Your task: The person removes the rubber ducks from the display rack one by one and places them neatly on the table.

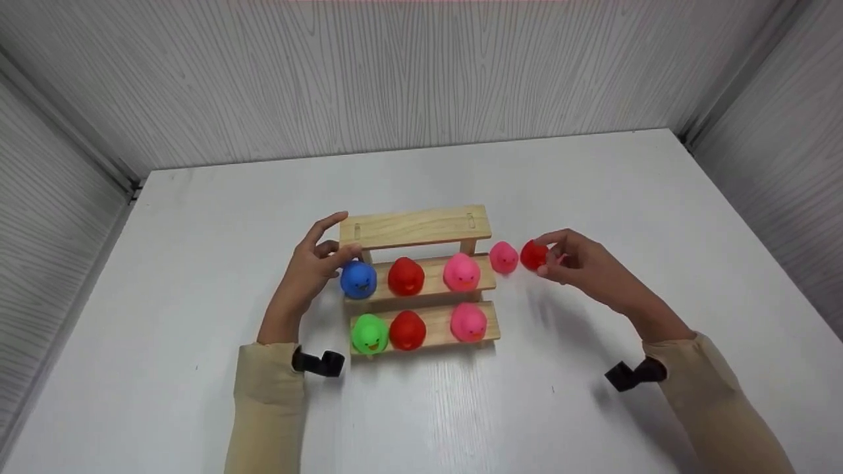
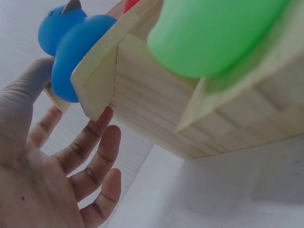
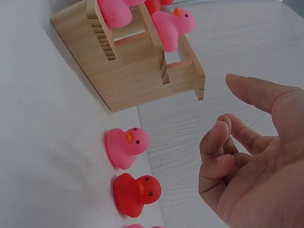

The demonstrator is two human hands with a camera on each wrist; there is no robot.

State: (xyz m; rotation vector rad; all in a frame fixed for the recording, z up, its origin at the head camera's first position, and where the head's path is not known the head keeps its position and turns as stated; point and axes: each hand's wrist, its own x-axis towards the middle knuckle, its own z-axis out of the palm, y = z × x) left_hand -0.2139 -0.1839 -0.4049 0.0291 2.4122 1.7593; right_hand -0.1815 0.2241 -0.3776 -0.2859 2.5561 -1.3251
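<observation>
Red duck [image 1: 529, 255] is partly covered in the head view by the right hand [image 1: 586, 263], whose parted grip holds nothing, while the left hand [image 1: 308, 260] pinches the rack [image 1: 415, 227]

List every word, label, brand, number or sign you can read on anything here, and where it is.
None: no readable text shows on the toy ducks, the wooden rack, the black wrist straps or the tabletop. Hidden sides can't be checked.
</observation>
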